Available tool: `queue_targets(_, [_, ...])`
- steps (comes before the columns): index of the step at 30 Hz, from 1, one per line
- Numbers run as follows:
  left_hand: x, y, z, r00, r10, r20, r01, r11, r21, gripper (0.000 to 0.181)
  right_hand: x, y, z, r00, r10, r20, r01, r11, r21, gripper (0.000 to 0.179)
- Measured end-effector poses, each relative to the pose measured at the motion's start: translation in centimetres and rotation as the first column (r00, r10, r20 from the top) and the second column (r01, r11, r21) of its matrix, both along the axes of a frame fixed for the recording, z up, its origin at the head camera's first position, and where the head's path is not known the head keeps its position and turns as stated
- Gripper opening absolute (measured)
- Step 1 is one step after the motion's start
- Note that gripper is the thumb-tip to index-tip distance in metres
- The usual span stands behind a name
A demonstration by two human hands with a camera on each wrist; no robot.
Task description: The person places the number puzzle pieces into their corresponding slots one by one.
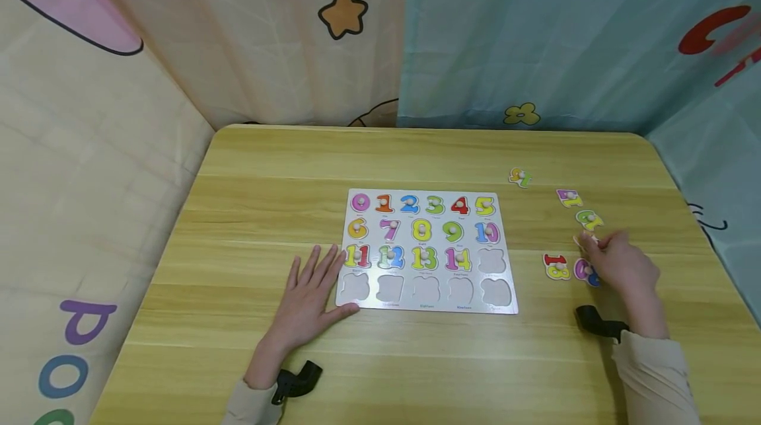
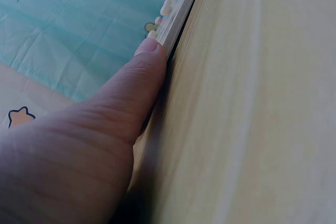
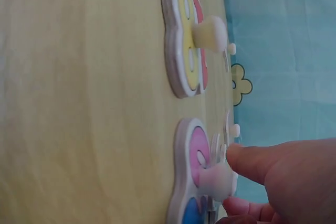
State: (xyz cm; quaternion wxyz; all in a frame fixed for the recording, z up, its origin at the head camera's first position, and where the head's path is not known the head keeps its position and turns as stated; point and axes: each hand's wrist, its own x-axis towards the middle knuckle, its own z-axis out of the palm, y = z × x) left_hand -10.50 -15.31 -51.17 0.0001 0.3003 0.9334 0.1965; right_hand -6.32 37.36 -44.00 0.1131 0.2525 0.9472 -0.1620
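A white number puzzle board (image 1: pixel 428 307) lies on the table, with knobbed numbers 0 to 14 seated and bare recesses below. My left hand (image 1: pixel 309 309) lies with fingers straight and spread at its lower left corner; in the left wrist view the thumb (image 2: pixel 126 85) touches the board's edge. At the right, my right hand (image 1: pixel 627 266) pinches a small puzzle piece (image 1: pixel 578 240), mostly hidden by the fingers. Close by lie a pink-and-blue number piece (image 1: pixel 581 269), a red-and-yellow 18 piece (image 3: pixel 186 40) and a green-and-yellow piece (image 1: pixel 589 219).
Farther back on the table (image 1: pixel 285 167) are a purple-and-yellow piece (image 1: pixel 569 197) and an orange-and-green piece (image 1: pixel 520 178). Printed curtains (image 1: pixel 285 35) hang behind the table and at its sides. Each wrist wears a black camera mount (image 1: pixel 297 382).
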Motion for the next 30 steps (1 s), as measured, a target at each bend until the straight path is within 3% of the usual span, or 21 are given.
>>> queue_targets(7, [0.0, 0.1, 0.1, 1.000, -0.001, 0.001, 0.001, 1.000, -0.008, 0.091, 0.1, 0.2, -0.5, 0.999, 0.038, -0.023, -0.039, 0.999, -0.005, 0.053])
queue_targets(21, [-0.1, 0.1, 0.2, 1.000, -0.003, 0.002, 0.003, 1.000, -0.017, 0.092, 0.2, -0.1, -0.6, 0.993, 0.074, -0.089, -0.074, 0.997, 0.011, 0.045])
queue_targets(25, [0.0, 0.1, 0.1, 1.000, -0.001, 0.002, 0.001, 1.000, -0.017, 0.091, 0.0, -1.7, -0.1, 0.971, 0.162, -0.177, -0.163, 0.987, 0.007, 0.037])
queue_targets(30, [0.0, 0.1, 0.1, 1.000, -0.001, -0.001, 0.001, 1.000, -0.014, 0.091, -0.6, -4.8, 0.4, 0.908, 0.327, -0.261, -0.342, 0.939, -0.015, 0.028])
